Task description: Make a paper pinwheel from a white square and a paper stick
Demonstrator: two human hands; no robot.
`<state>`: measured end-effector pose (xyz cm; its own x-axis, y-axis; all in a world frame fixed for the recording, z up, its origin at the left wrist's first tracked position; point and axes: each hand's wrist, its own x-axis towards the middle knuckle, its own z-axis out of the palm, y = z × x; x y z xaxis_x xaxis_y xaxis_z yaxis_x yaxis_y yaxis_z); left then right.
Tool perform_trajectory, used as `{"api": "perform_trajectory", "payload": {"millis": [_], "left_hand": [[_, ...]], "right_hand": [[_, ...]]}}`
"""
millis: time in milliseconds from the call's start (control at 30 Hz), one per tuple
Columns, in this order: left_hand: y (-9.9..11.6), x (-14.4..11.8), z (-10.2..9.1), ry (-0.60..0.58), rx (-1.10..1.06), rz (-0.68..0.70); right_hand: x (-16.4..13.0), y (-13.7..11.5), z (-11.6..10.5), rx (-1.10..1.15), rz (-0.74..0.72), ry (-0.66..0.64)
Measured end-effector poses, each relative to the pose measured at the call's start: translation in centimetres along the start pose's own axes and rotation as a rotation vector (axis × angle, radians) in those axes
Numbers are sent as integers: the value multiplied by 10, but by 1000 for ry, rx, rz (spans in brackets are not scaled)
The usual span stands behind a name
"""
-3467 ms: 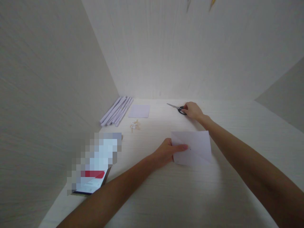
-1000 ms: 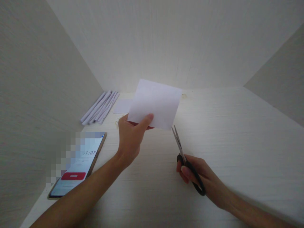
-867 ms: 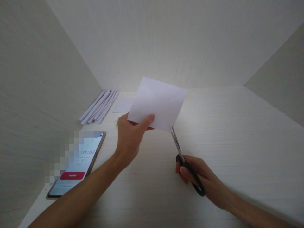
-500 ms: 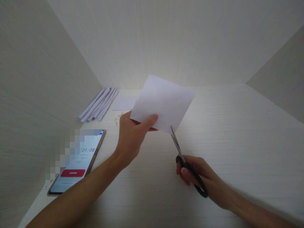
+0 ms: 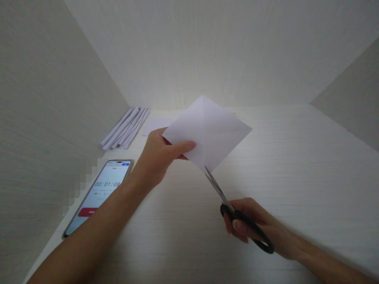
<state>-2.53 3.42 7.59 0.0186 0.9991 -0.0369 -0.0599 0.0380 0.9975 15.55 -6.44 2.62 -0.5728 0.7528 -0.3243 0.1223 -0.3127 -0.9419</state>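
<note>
White paper sheet (image 5: 209,132), one scissors (image 5: 233,209), two hands (image 5: 156,156).

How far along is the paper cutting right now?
Done, by the look of it: a row of rolled paper tubes lies by the wall. In hand: the left hand holds a folded white sheet up, the right hand brings the scissors to its lower corner. Left: no cut shows in the sheet yet.

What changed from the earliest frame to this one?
The right hand took the scissors from the far desk and brought them near, tips at the paper sheet. The left hand lifted that sheet off the desk and turned it. Phone and rolled papers lie as before.
</note>
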Motion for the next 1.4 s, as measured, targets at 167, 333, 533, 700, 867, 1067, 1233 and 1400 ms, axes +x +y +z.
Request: {"api": "perform_trajectory", "payload": {"millis": [167, 333, 533, 700, 867, 1067, 1233, 1400], "left_hand": [[-1, 0, 0, -28, 19, -31], [-1, 0, 0, -72, 16, -7], [-2, 1, 1, -86, 29, -27], [-3, 1, 0, -118, 37, -13], [-1, 1, -1, -133, 73, -24], [-1, 1, 0, -138, 63, -14], [-3, 1, -1, -138, 51, 0], [-2, 1, -1, -144, 48, -12]], "right_hand": [[-1, 1, -1, -28, 21, -22], [-3, 2, -1, -36, 47, -21], [-3, 3, -1, -30, 41, -26], [-3, 2, -1, -47, 34, -18], [-3, 0, 0, -49, 53, -24], [-3, 1, -1, -49, 48, -29], [-3, 3, -1, -31, 43, -23], [-3, 2, -1, -18, 55, -27]]}}
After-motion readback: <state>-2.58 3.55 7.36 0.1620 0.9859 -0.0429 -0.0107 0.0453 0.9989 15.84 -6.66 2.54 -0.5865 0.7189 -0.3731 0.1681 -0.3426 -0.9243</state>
